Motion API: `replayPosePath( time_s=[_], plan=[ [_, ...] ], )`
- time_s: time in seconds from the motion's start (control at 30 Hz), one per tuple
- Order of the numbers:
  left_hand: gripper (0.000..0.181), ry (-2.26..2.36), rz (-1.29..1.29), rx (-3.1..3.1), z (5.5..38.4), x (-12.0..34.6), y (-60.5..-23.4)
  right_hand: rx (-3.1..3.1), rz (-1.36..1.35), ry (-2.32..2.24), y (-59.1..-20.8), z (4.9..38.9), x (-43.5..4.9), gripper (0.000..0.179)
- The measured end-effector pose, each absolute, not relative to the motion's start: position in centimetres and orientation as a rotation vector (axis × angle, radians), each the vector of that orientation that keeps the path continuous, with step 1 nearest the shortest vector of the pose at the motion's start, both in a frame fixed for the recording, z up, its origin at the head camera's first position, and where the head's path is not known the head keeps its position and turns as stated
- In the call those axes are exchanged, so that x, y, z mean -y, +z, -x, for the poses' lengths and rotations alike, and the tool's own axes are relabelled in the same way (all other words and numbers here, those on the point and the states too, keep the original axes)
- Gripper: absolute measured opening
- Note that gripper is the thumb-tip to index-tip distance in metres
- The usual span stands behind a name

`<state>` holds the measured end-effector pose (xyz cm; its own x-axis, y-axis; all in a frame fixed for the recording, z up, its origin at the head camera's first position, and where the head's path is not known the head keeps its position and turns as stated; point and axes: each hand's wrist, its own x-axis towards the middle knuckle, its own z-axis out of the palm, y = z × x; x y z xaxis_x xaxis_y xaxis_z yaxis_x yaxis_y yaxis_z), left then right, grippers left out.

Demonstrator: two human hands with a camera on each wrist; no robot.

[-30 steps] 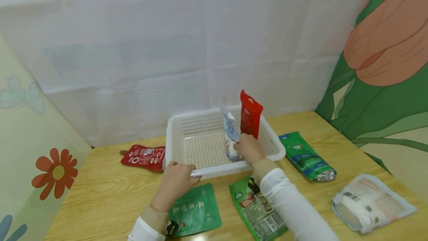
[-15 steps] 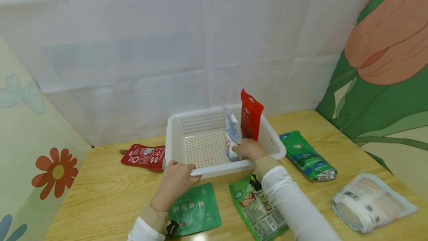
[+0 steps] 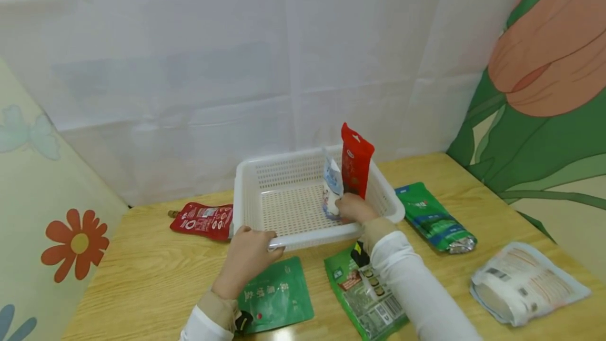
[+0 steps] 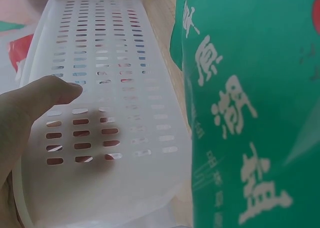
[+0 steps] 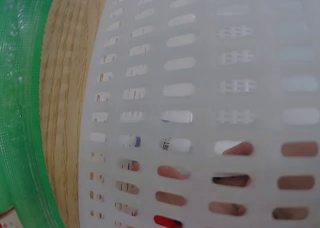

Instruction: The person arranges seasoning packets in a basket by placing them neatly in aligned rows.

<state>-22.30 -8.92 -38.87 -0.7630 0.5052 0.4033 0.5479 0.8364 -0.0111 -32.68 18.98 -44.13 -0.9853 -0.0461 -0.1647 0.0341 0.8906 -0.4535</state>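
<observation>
A white plastic basket [image 3: 284, 238] with slotted walls sits on the table; my left hand [image 3: 250, 253] grips its front left rim, its thumb [image 4: 60, 90] showing on the slotted wall in the left wrist view. Inside the basket's right part my right hand [image 3: 356, 208] holds a small white-and-blue pouch [image 3: 333, 186] upright near its lower edge. Just behind that hand a red packet [image 3: 356, 162] stands upright against the right side. Through the slots in the right wrist view, bits of the right hand's fingers [image 5: 172, 172] show; most of them are hidden by the wall.
On the wooden table [image 3: 151, 267], a red spouted pouch [image 3: 203, 220] lies left of the basket. A teal pouch [image 3: 276, 296] and a green packet [image 3: 364, 293] lie in front. To the right are a green-and-blue bag [image 3: 435, 217] and a white package [image 3: 525, 283].
My right hand has shifted the white-and-blue pouch slightly right, closer to the red packet. The left hand stays on the basket's rim.
</observation>
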Motion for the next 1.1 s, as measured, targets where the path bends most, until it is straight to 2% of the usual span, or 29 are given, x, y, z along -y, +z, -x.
replayPosePath(
  time_s=[0.13,0.23,0.37,0.5,0.67,0.97,1.1],
  plan=[
    [0.017,-0.15,0.784,2.625,22.3,8.9,-38.8,-2.846,-0.059,-0.767,-45.6,34.1,-19.7,0.041],
    [0.017,-0.156,0.785,2.643,22.3,8.9,-38.8,-2.776,-0.142,-0.869,-40.9,30.5,-17.9,0.037],
    [0.016,-0.148,0.783,2.651,22.3,9.0,-38.8,-2.755,-0.233,-0.918,-37.7,28.0,-16.5,0.038],
    [0.017,-0.146,0.786,2.643,22.3,9.0,-38.8,-2.733,-0.321,-0.959,-37.2,27.8,-16.2,0.04],
    [0.023,-0.128,0.803,2.632,22.3,9.0,-38.9,-2.766,-0.339,-0.961,-37.2,27.7,-16.4,0.034],
    [0.023,-0.106,0.801,2.618,22.3,9.0,-38.9,-2.841,-0.274,-0.905,-36.4,26.8,-16.7,0.024],
    [0.024,-0.108,0.79,2.616,22.3,9.1,-38.9,-2.848,-0.227,-0.923,-36.1,26.2,-17.2,0.028]
  ],
)
